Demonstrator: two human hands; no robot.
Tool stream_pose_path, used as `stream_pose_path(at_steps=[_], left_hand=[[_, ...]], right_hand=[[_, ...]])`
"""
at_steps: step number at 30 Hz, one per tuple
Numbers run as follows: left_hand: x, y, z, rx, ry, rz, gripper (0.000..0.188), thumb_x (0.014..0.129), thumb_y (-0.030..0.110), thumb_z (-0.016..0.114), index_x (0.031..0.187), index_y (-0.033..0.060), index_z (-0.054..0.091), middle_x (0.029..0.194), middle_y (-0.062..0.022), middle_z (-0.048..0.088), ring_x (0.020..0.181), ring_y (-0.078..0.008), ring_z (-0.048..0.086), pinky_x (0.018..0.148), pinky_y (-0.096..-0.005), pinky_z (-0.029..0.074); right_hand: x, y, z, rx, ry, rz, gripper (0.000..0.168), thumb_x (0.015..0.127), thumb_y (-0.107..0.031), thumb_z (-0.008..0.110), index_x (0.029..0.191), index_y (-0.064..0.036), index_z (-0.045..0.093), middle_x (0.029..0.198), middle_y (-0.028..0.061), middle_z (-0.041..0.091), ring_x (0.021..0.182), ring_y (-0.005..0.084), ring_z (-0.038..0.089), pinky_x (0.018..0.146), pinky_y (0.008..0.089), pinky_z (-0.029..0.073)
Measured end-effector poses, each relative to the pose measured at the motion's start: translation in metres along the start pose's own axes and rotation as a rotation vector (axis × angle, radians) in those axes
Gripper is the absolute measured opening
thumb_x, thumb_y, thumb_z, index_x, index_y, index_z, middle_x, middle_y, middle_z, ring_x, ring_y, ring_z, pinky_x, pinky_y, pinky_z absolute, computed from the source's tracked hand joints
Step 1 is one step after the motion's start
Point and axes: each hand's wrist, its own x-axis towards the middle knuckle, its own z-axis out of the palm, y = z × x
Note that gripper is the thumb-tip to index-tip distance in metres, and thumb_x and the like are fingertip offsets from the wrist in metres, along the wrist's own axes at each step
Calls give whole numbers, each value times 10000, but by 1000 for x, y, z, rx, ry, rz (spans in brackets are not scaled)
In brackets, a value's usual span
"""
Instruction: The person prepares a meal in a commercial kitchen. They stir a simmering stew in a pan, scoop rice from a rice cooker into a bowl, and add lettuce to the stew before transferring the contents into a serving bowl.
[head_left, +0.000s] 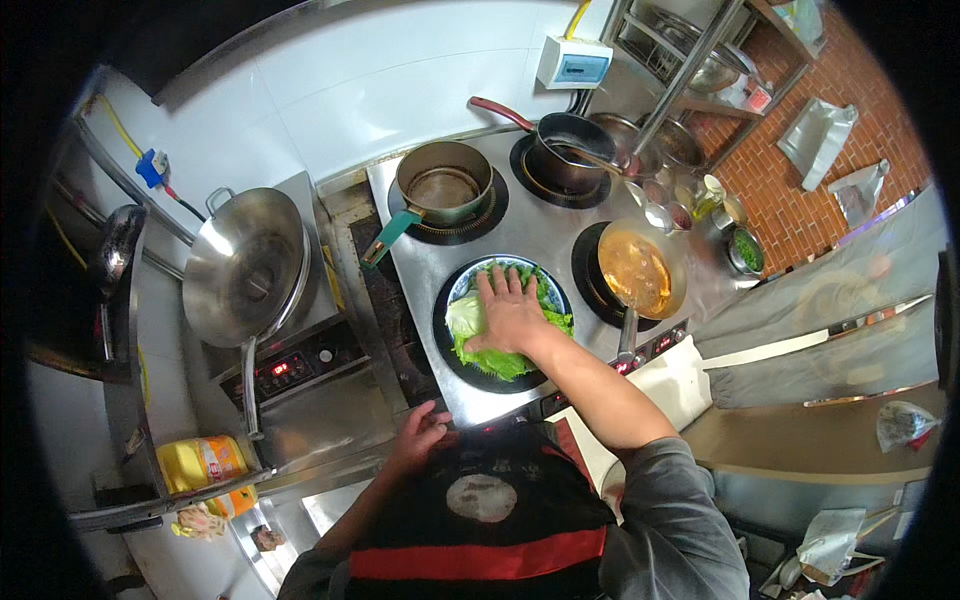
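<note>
My right hand (512, 315) lies palm down with fingers spread on green lettuce leaves (501, 365). The leaves fill a blue-and-white bowl (559, 294), which stands on the front left burner (442, 352) of a steel stove. Part of the greens is hidden under my palm. Near the stove's front edge, close to my apron, my left hand (422, 433) is raised with its fingers apart and holds nothing. Right of the bowl, a pan of orange-brown broth (636, 274) sits on another burner, its steel handle (628, 337) pointing towards me.
Behind the bowl stand a saucepan with a green handle (444, 184) and a dark saucepan with a red handle (576, 142). A steel wok (244, 266) rests at left, its handle towards me. Seasoning containers and a bowl of chopped greens (746, 250) are at right. A yellow oil jug (199, 465) is lower left.
</note>
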Motion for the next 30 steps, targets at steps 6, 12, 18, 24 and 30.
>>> stream_pose_path(at_steps=[6,12,18,24,30], left_hand=[[2,22,0,-123,84,-21,567,945,61,546,1446,69,279,1275,-171,531,1030,-264,622,861,-410,533],[16,14,-6,-52,-8,34,538,949,47,542,1434,74,309,1253,-164,553,1006,-262,628,853,-410,535],[19,-1,-23,-90,-55,35,507,955,61,537,1415,72,326,1255,-174,555,999,-261,627,860,-431,535],[15,13,-20,-23,-38,-56,486,952,79,521,1397,49,327,1247,-170,570,995,-262,630,869,-406,528],[15,18,-15,46,-42,-52,481,945,62,508,1392,37,331,1243,-174,575,1000,-260,632,872,-395,527]], right_hand=[[3,2,8,21,-127,95,1300,622,-525,829,1524,-14,45,1572,271,79,1421,474,187,1114,604,232],[10,7,26,-13,-105,117,1257,642,-462,836,1517,2,61,1538,296,181,1403,463,243,1110,565,275],[6,3,17,-12,-136,138,1239,653,-454,830,1521,-14,62,1532,293,199,1388,500,245,1104,606,254],[7,9,25,-9,-102,106,1234,652,-448,834,1512,20,84,1469,299,319,1290,443,412,1019,562,366],[4,9,19,3,-132,108,1244,648,-450,839,1514,19,79,1462,285,339,1305,441,398,1042,562,336]])
